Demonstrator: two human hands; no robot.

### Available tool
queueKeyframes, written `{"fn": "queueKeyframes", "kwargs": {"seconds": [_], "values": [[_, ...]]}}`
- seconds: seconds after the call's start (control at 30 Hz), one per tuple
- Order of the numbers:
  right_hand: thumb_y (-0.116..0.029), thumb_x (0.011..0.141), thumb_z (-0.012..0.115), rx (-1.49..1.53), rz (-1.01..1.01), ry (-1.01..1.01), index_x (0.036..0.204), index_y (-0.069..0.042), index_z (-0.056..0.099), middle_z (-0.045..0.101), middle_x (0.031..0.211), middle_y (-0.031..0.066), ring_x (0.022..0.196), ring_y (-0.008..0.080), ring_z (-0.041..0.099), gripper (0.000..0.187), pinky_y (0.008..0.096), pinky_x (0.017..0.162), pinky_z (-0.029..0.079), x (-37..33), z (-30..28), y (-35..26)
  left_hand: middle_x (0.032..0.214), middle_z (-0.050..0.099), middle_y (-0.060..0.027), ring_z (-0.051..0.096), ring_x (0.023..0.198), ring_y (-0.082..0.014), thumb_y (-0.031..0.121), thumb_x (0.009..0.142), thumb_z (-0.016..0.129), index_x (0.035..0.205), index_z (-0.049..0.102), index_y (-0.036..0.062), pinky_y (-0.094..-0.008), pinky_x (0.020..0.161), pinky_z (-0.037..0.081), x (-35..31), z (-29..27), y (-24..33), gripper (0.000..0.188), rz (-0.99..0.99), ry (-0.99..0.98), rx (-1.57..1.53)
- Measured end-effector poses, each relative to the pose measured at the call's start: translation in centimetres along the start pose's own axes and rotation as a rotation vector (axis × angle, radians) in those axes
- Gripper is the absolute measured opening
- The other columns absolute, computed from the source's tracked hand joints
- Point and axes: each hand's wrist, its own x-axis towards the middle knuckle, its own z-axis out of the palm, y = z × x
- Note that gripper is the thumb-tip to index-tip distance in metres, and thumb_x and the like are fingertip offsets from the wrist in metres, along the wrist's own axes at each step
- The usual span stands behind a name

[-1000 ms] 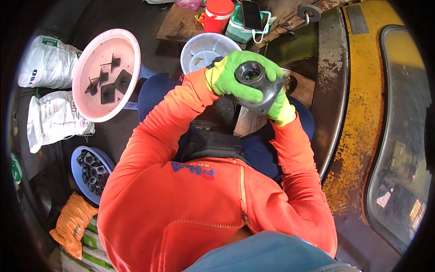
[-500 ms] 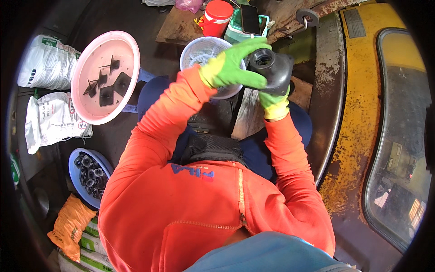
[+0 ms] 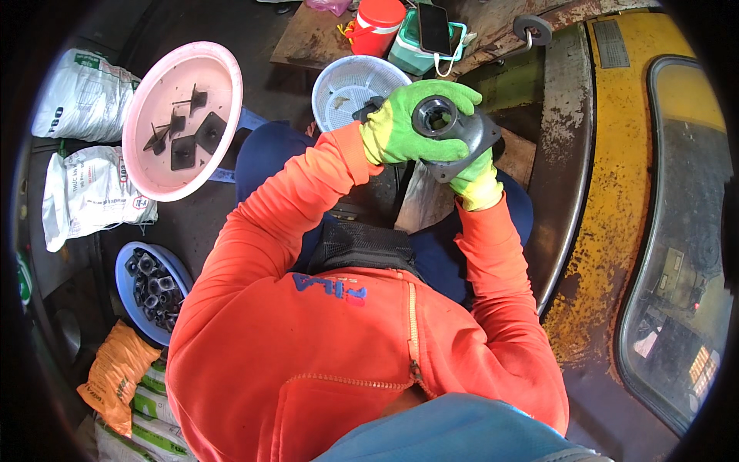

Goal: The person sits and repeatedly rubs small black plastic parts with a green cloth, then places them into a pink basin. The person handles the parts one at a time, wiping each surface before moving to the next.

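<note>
A black part (image 3: pixel 476 137) with a round, hollow neck and a square flange with corner holes is held up in front of me, neck upward. Thumb and fingers of my left hand (image 3: pixel 404 123), in a green and yellow glove, curl around the neck. My right hand (image 3: pixel 476 183), gloved alike, grips the part from beneath; the part hides most of its fingers. Just beyond my left hand is a pale blue perforated basket (image 3: pixel 339 81), with a dark piece inside, partly covered by the glove.
To the left, a pink basin (image 3: pixel 142 158) holds several black flanged pieces, and a blue basin (image 3: pixel 173 266) holds many small black parts. White sacks (image 3: pixel 88 189) and an orange bag (image 3: pixel 115 373) lie beyond them. A rusty yellow machine (image 3: pixel 589 308) borders my right side. A red jug (image 3: pixel 377 23) and phone (image 3: pixel 433 31) are ahead.
My left hand's fingers have come together around the neck of the black part. The part has tilted, bringing its flange and corner holes more into sight.
</note>
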Motion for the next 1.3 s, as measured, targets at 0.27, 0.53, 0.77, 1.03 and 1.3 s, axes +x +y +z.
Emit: {"fn": "queueKeyframes", "kwargs": {"seconds": [0.27, 0.53, 0.77, 1.03, 1.3], "values": [[-0.017, 0.083, 0.071, 0.286, 0.195, -0.219, 0.128, -0.008, 0.052, 0.057, 0.124, 0.0059, 0.113, 0.0188, 0.055, 0.05, 0.0329, 0.094, 0.045, -3.2, 0.2, 2.6, 0.121, 0.062, -0.0133, 0.057, 0.115, -0.0237, 0.014, 0.065, 0.082, 0.107, 0.064, 0.0045, -0.0381, 0.098, 0.043, 0.1, -1.3, 0.2, 0.047, -0.037, -0.251, -0.172], [-0.028, 0.085, 0.069, 0.37, 0.189, -0.409, 0.139, -0.01, 0.043, 0.047, 0.138, 0.0085, 0.126, 0.019, 0.045, 0.062, 0.0347, 0.106, 0.037, -5.7, 2.1, 3.4, 0.121, 0.062, -0.0159, 0.054, 0.118, -0.0283, 0.019, 0.061, 0.08, 0.109, 0.065, 0.0042, -0.0405, 0.104, 0.038, 1.0, -2.2, -0.1, 0.053, -0.012, -0.673, -0.36], [-0.022, 0.074, 0.076, 0.044, 0.135, 0.071, 0.119, -0.008, 0.06, 0.063, 0.115, 0.0106, 0.104, 0.0258, 0.062, 0.049, 0.0357, 0.088, 0.049, -1.0, 0.9, 2.7, 0.144, 0.043, -0.0166, 0.042, 0.131, -0.0264, 0.028, 0.063, 0.083, 0.13, 0.054, 0.0057, -0.0382, 0.109, 0.032, 1.3, -2.5, -0.1, 0.076, -0.098, -0.087, 0.219], [-0.022, 0.075, 0.072, -0.089, 0.094, 0.192, 0.108, -0.005, 0.062, 0.066, 0.099, 0.0087, 0.093, 0.0236, 0.065, 0.039, 0.0323, 0.079, 0.051, -1.1, 1.8, 0.7, 0.126, 0.059, -0.0135, 0.057, 0.114, -0.0221, 0.01, 0.07, 0.079, 0.11, 0.061, 0.0039, -0.0344, 0.096, 0.046, -0.6, 1.0, -1.2, 0.044, 0.065, 0.148, 0.08], [-0.014, 0.059, 0.085, 0.244, 0.091, -0.142, 0.117, -0.006, 0.058, 0.063, 0.109, 0.0049, 0.101, 0.0213, 0.061, 0.064, 0.0334, 0.085, 0.049, -0.6, 0.0, -0.2, 0.122, 0.062, -0.0146, 0.059, 0.112, -0.0232, 0.011, 0.068, 0.078, 0.108, 0.063, 0.0038, -0.0363, 0.095, 0.047, -0.6, -0.4, 0.6, 0.043, 0.051, -0.048, 0.057]]}}
